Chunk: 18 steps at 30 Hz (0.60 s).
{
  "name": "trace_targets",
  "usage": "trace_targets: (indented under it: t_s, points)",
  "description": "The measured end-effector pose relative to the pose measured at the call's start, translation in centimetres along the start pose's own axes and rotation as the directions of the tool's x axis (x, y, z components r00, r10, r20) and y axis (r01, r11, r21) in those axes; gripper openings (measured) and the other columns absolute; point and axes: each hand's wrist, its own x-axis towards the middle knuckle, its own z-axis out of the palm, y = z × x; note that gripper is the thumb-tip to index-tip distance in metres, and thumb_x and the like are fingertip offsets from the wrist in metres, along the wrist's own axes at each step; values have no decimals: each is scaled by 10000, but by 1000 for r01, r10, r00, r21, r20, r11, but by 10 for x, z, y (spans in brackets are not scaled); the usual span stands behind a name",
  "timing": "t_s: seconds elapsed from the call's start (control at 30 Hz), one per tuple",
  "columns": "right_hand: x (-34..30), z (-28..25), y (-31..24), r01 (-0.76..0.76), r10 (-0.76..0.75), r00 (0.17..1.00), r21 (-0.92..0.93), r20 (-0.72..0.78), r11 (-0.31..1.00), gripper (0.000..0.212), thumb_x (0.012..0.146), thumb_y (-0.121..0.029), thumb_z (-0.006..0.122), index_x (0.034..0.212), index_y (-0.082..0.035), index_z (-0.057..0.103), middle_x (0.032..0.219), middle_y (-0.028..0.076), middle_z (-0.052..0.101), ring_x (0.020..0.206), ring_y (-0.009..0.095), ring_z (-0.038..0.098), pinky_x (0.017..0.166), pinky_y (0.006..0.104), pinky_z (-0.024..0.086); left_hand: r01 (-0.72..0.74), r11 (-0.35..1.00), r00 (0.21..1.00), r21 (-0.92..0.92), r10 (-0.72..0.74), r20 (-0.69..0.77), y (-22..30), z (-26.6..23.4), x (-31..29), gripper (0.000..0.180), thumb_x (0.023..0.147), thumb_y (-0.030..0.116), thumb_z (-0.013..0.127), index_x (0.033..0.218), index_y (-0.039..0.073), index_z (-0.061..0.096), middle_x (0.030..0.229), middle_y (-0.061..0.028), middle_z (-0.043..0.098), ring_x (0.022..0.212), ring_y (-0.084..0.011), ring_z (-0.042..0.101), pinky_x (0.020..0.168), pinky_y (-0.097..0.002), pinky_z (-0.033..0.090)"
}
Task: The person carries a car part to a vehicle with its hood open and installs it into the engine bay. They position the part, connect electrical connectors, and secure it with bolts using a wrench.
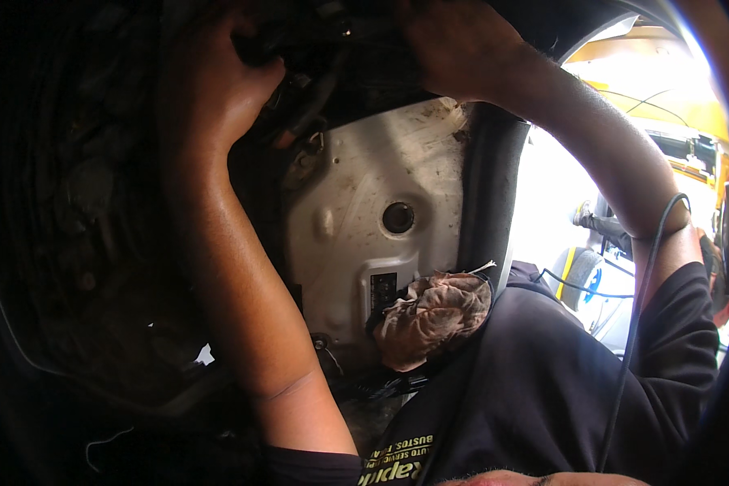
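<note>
My left hand (233,85) reaches up into the dark area at the top, among shadowed parts and hoses. Its thumb and fingers curl round something too dark to make out. At the top centre is my right hand (462,53), raised above the upper edge of a dirty pale metal panel (356,186); its fingers are lost in shadow. Between my forearms the panel shows a round dark hole (398,217). A crumpled, stained cloth rag (436,317) rests against the panel's lower part, beside a dark label (382,289).
A dark curved edge (490,186) borders the panel on the right. A thin dark cable (660,235) loops over my right arm. Beyond, in bright light, are a wheel (587,279) and yellow structures (664,85). Shadowed machinery (89,186) fills the left side.
</note>
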Motion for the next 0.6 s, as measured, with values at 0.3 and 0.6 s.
trace_targets:
  t_s: [0.3, 0.6]
  points:
    - [-3, 8, -4, -9, 10, 999, 37, -43, 999, 603, 866, -145, 543, 1368, 184, 484, 975, 265, 736, 893, 384, 753, 756, 476, 612, 61, 997, 998, -37, -60, 29, 0, 2, -2, 423, 818, 265, 841, 1142, 36, 694, 1128, -191, 729, 1064, -337, 711, 939, -416, 538]
    - [-10, 2, -16, -36, 26, 993, -85, -112, 996, 652, 920, -190, 476, 1466, 164, 428, 1197, 330, 659, 1119, 423, 678, 952, 518, 546, 46, 999, 999, -25, -46, 21, 0, 2, -2, 417, 811, 240, 838, 1143, 31, 696, 1128, -185, 731, 1064, -337, 711, 942, -416, 538]
